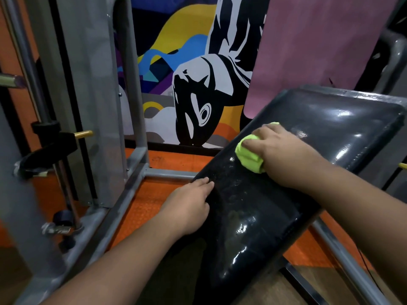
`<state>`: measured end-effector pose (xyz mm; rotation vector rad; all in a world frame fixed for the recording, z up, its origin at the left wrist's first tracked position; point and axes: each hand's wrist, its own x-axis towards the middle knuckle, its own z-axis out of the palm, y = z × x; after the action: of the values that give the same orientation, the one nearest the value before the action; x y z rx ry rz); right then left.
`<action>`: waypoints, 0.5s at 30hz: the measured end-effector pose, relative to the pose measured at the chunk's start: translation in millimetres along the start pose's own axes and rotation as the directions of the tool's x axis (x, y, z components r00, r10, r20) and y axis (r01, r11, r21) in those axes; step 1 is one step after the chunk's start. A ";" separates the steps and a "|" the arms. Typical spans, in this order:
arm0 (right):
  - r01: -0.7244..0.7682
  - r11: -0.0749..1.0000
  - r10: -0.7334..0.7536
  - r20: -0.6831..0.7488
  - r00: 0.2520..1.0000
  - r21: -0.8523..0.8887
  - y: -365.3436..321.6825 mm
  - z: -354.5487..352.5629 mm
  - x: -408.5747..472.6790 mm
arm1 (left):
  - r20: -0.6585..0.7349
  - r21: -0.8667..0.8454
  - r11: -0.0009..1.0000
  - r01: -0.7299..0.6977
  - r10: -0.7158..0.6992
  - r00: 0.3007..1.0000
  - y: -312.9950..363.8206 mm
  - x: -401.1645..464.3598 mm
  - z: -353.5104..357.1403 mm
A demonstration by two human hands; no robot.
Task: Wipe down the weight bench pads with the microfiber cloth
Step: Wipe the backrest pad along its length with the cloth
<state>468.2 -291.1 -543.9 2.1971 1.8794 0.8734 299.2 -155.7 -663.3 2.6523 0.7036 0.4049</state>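
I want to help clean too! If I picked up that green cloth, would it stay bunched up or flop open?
The green microfiber cloth would probably flop open: it looks soft, bunched under the right hand. Likely light, since it's small and thin.

The bench pad (275, 205) is black glossy vinyl with wet shine; the cloth (248, 156) is soft matt; the frame (123, 194) is grey painted metal.
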 end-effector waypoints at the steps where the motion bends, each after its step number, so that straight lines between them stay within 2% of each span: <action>1: 0.049 0.999 -0.049 0.018 0.999 0.013 -0.5 4.3 -2.7 | -0.002 -0.005 1.000 0.005 -0.005 1.000 -0.6 0.4 -0.2; 3: 0.102 0.989 -0.107 0.044 0.993 0.107 7.3 5.1 -15.8 | 0.001 -0.017 1.000 0.004 -0.004 1.000 0.2 0.1 -0.6; 5: 0.030 0.987 -0.039 0.054 0.998 0.157 17.9 -2.3 -16.1 | 0.004 -0.022 1.000 -0.004 0.004 1.000 2.0 -0.7 -0.6; 8: -0.064 0.997 0.062 0.042 0.997 0.052 11.5 -3.8 9.4 | 0.009 -0.019 1.000 0.014 -0.014 1.000 2.3 -1.6 -2.4; 12: 0.101 0.992 -0.105 0.052 0.993 0.074 -3.9 14.1 5.0 | -0.003 -0.025 1.000 0.016 -0.016 1.000 2.1 -1.3 -2.9; 13: 0.113 0.986 -0.122 0.064 0.990 0.126 -1.1 12.7 -1.5 | -0.003 -0.023 1.000 0.008 -0.008 1.000 2.6 -1.6 -2.3; 15: 0.037 0.983 -0.056 0.104 0.993 0.178 7.1 8.5 0.7 | 0.004 -0.012 1.000 -0.003 0.004 1.000 3.3 -1.7 -0.4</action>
<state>478.7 -289.7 -547.4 2.2367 2.0167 0.5877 299.1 -159.2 -661.9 2.6426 0.6934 0.4040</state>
